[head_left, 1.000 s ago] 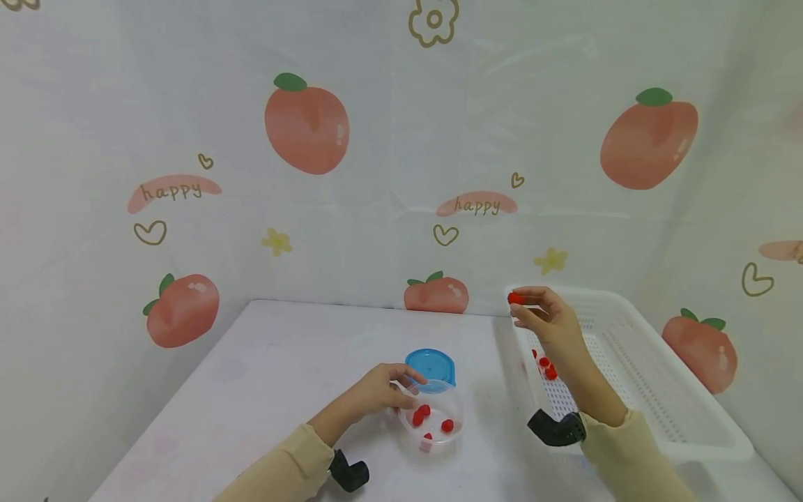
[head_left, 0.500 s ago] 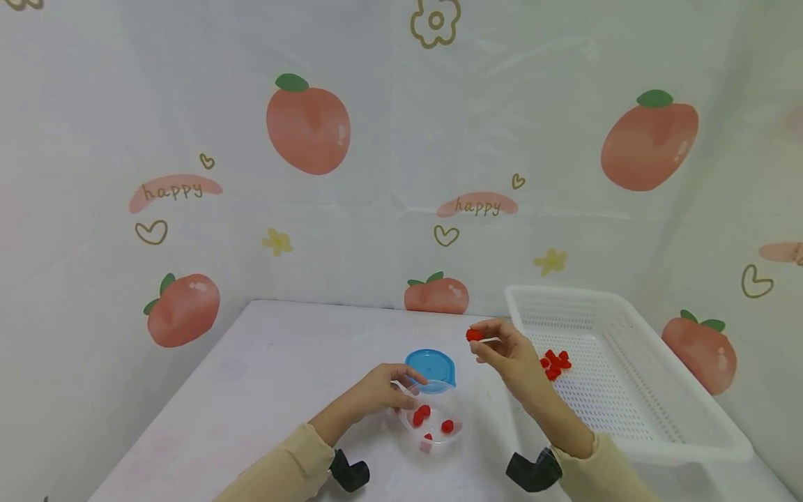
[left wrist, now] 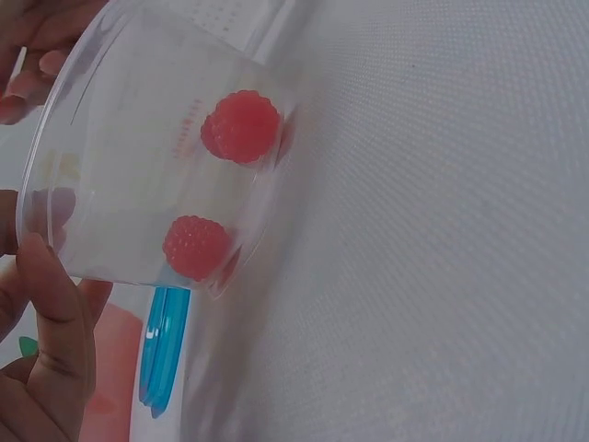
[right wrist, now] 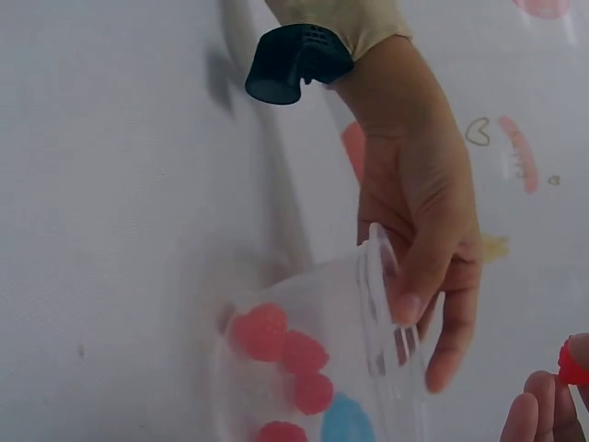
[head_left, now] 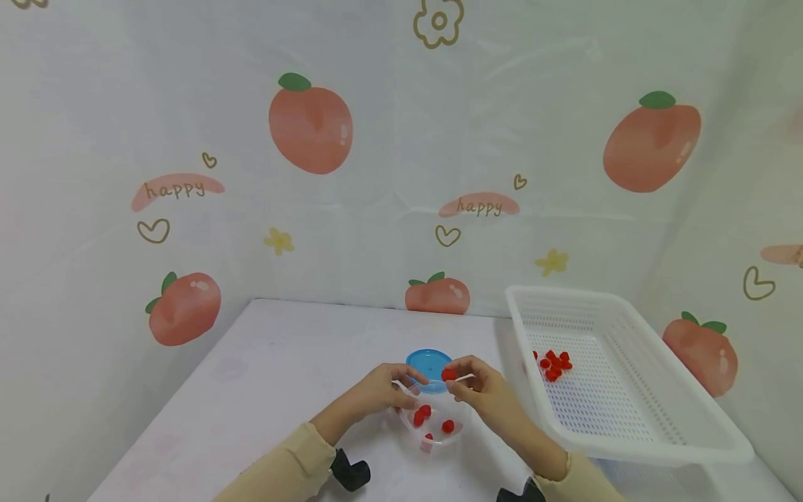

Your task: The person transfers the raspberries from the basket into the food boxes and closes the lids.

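Head view, raspberries [head_left: 448, 426] in tub [head_left: 435, 425], raspberries [head_left: 552, 374] in basket [head_left: 602, 390].

A pale, creased sheet [head_left: 366, 244] rises behind a white tabletop [head_left: 326, 341] and borders its left and right edges as well. Coral peaches [head_left: 311, 130] with green leaves, yellow flowers [head_left: 279, 241], outlined hearts [head_left: 447, 236] and pink strokes [head_left: 482, 205] decorate it (two strokes legibly read "happy"). Soft, rather dim light leaves a greyish vertical shadow [head_left: 721, 167] towards the right.
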The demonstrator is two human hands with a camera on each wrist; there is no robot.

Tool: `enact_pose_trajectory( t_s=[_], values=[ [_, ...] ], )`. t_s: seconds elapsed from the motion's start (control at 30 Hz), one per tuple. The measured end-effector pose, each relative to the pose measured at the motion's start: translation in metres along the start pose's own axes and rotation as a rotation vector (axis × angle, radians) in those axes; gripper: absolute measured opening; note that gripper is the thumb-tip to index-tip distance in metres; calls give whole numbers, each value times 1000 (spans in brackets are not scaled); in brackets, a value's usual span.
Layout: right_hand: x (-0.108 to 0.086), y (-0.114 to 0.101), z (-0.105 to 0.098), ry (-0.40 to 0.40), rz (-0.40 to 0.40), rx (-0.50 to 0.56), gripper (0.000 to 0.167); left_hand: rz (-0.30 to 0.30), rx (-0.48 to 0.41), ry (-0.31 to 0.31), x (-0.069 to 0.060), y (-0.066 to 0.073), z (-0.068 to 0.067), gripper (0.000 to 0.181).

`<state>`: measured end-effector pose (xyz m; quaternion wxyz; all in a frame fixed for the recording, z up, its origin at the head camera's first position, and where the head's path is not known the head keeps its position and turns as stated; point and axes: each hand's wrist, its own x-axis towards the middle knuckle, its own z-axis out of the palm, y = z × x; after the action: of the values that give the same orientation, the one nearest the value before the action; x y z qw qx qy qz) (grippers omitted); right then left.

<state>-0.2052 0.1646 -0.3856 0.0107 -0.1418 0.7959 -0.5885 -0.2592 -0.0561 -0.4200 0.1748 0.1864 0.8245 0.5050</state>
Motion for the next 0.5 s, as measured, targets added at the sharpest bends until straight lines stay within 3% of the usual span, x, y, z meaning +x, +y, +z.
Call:
enact_pose_trajectory(
  t_s=[0.2, 0.5],
  values=[
    [1, 11, 5, -7, 69, 3, 29, -3, -6, -2, 0, 0, 0, 31],
    [-1, 16, 4, -31, 65, 11, 30, -6, -4, 3, -2, 2, 0, 31]
  ],
)
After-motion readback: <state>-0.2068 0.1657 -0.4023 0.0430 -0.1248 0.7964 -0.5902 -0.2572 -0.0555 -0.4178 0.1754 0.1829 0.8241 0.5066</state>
